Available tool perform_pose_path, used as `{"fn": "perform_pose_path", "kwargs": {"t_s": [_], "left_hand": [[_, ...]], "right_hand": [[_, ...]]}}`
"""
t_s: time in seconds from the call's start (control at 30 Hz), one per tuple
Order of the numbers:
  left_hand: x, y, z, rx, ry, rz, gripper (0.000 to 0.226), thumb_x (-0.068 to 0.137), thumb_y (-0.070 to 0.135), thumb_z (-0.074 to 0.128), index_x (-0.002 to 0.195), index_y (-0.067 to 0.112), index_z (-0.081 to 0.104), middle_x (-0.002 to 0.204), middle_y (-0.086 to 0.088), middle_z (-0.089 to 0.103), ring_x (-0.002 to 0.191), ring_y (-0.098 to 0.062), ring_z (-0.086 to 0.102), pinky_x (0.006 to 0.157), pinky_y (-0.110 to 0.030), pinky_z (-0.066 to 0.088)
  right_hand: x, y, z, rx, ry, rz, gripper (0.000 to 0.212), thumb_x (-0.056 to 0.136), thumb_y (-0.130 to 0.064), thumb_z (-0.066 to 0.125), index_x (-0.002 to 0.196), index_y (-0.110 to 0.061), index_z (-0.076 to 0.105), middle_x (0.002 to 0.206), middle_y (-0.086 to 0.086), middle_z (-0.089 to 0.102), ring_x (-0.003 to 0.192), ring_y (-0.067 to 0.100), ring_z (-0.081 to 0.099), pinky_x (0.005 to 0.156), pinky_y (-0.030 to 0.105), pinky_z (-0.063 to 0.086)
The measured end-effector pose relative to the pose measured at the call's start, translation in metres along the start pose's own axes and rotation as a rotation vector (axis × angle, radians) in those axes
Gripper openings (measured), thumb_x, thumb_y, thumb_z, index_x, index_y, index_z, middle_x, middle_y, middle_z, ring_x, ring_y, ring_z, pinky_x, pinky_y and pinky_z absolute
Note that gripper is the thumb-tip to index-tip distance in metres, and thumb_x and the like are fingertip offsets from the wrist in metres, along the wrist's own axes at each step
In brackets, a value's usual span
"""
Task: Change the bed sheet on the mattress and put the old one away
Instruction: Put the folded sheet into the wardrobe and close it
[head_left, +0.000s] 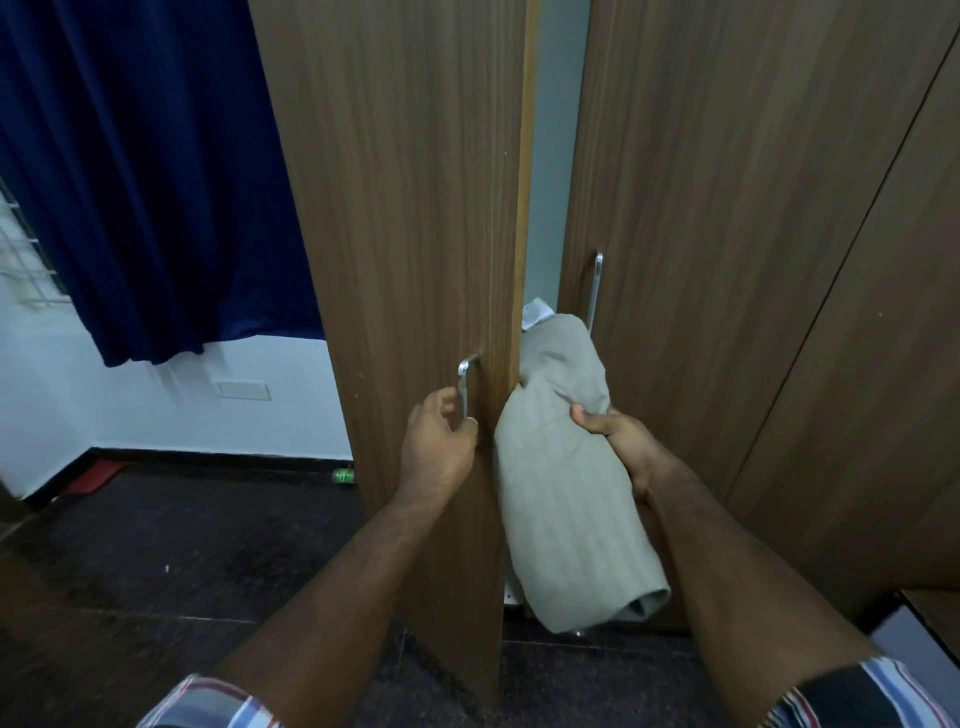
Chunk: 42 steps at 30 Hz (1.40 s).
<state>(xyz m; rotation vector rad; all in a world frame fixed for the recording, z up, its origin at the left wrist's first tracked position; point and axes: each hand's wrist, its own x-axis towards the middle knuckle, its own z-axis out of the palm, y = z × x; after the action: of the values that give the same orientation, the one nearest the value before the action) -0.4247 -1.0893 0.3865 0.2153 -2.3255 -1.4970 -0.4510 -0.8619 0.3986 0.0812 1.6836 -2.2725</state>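
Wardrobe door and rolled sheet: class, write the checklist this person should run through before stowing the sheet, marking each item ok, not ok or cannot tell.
1. Left hand has a firm grip on the door handle: ok.
2. Right hand holds the rolled sheet securely: ok.
3. Left door open wide enough for the bundle: not ok, the gap is narrow.
4. Free shelf space inside: cannot tell, the interior is hidden.
5. Sheet clear of the door edge: not ok, it presses against it.
6. Right door closed: ok.
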Motion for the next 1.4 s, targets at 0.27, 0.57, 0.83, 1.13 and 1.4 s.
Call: {"fn": "perform_pose_path", "kwargs": {"t_s": [0.27,0.57,0.83,1.13,1.4], "left_hand": [[-0.027,0.074,0.026,-0.147,-0.27,0.356,0.038,0.094,0.018,0.059,0.131,0.024,0.062,0.132,0.008,0.064,0.121,-0.003,0.058,0.103,-0.024,0.048],[0.005,0.1,0.038,-0.368,-0.275,0.049,0.038,0.096,0.022,0.065,0.133,0.019,0.058,0.13,0.003,0.062,0.106,-0.006,0.062,0.089,-0.03,0.058],[0.036,0.075,0.003,-0.402,-0.125,-0.076,0.026,0.098,0.025,0.062,0.123,0.022,0.063,0.11,0.005,0.067,0.099,-0.015,0.066,0.073,-0.028,0.058],[0.083,0.003,-0.076,-0.094,0.151,-0.027,0.012,0.089,0.024,0.066,0.101,0.026,0.069,0.101,0.005,0.07,0.099,-0.017,0.067,0.089,-0.034,0.054],[0.096,-0.049,-0.112,-0.46,-0.696,-0.601,0.082,0.077,0.085,0.054,0.129,0.022,0.067,0.129,-0.005,0.069,0.12,-0.027,0.065,0.101,-0.046,0.051]], "right_hand": [[0.009,-0.003,0.0,-0.038,-0.219,0.094,0.054,0.077,-0.024,0.078,0.125,-0.002,0.066,0.119,0.024,0.069,0.107,0.038,0.068,0.092,0.047,0.056],[-0.004,0.025,0.045,-0.015,-0.412,0.079,0.031,0.063,-0.017,0.078,0.093,-0.01,0.08,0.099,0.012,0.076,0.089,0.025,0.074,0.079,0.033,0.058],[-0.007,0.071,0.123,-0.157,-0.483,0.177,0.025,0.095,0.006,0.051,0.093,-0.013,0.067,0.083,0.0,0.073,0.069,0.005,0.071,0.065,0.018,0.054],[0.039,0.063,0.133,0.043,-0.26,-0.026,0.018,0.093,-0.008,0.063,0.11,-0.01,0.068,0.105,0.012,0.075,0.089,0.023,0.073,0.074,0.032,0.059],[0.074,0.035,0.133,0.17,-0.142,-0.142,0.051,0.089,-0.026,0.071,0.136,-0.013,0.056,0.128,0.014,0.068,0.117,0.034,0.065,0.101,0.052,0.051]]}}
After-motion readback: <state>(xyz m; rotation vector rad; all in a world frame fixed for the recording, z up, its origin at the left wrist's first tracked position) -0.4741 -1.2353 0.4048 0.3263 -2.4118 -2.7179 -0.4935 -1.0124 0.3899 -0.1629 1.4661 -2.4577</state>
